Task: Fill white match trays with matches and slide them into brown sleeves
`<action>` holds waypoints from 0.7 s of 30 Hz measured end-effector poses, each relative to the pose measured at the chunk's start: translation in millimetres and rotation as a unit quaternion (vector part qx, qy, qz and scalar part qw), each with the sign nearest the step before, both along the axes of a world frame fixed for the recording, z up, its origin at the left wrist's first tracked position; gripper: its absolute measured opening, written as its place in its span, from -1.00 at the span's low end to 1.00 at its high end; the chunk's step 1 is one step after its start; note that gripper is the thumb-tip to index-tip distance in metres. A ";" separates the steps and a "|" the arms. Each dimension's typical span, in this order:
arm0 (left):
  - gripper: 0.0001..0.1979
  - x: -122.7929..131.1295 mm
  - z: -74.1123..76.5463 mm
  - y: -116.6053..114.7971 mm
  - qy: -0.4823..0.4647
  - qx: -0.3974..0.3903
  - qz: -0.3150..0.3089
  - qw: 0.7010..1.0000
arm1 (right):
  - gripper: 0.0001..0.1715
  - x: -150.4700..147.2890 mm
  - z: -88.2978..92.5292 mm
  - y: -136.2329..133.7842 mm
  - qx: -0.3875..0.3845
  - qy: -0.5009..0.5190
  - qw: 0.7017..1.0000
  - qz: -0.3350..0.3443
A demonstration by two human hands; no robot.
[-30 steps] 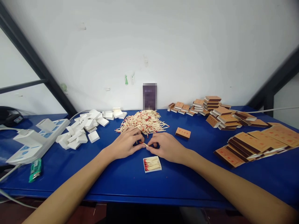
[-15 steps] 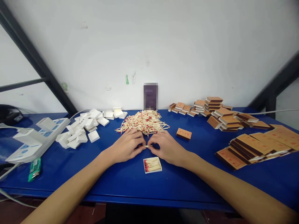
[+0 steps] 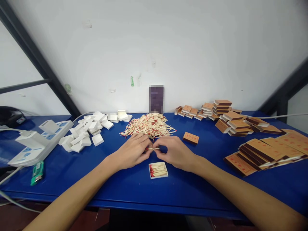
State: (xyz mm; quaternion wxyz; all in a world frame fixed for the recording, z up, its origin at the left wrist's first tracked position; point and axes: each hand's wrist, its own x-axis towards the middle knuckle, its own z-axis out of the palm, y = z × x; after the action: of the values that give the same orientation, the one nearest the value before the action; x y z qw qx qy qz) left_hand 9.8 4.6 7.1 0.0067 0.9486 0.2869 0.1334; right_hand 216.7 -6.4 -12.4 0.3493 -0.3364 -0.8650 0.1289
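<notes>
My left hand [image 3: 134,150] and my right hand [image 3: 173,151] meet on the blue table [image 3: 134,189], both pinching a small bundle of matches [image 3: 152,149] held level between the fingertips. Just in front of them lies an open white tray [image 3: 158,170] partly filled with red-tipped matches. Behind my hands spreads a loose heap of matches [image 3: 149,125]. A single orange matchbox sleeve [image 3: 191,138] lies to the right of my right hand.
Empty white trays [image 3: 84,133] are piled at the left, with a white power strip [image 3: 33,144] and a green lighter [image 3: 37,173] further left. Orange sleeves are stacked at the back right [image 3: 226,115] and fanned out at the right [image 3: 264,150].
The matches between my fingertips went from tilted to level, and both hands drew slightly closer together. The view shifted a little to the left.
</notes>
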 end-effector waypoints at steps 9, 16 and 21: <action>-0.58 -8.3 8.4 -13.1 -0.025 -0.017 -0.095 0.995 | -0.84 19.9 36.3 -29.0 -0.119 -0.128 0.983 0.053; -0.51 0.1 -5.2 -14.3 0.031 0.020 -0.098 0.995 | -0.83 16.1 31.6 -28.2 -0.124 -0.200 0.970 0.056; -0.56 -1.4 -4.7 -13.6 0.033 0.007 -0.092 0.995 | -0.84 14.9 32.5 -30.2 -0.132 -0.204 0.967 0.078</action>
State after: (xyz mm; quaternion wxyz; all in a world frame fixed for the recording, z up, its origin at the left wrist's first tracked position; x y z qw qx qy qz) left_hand 8.3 -9.0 2.4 0.0026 0.9749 0.1975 0.1027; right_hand 231.6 -36.6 20.0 0.1070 -0.3300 -0.9170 0.1971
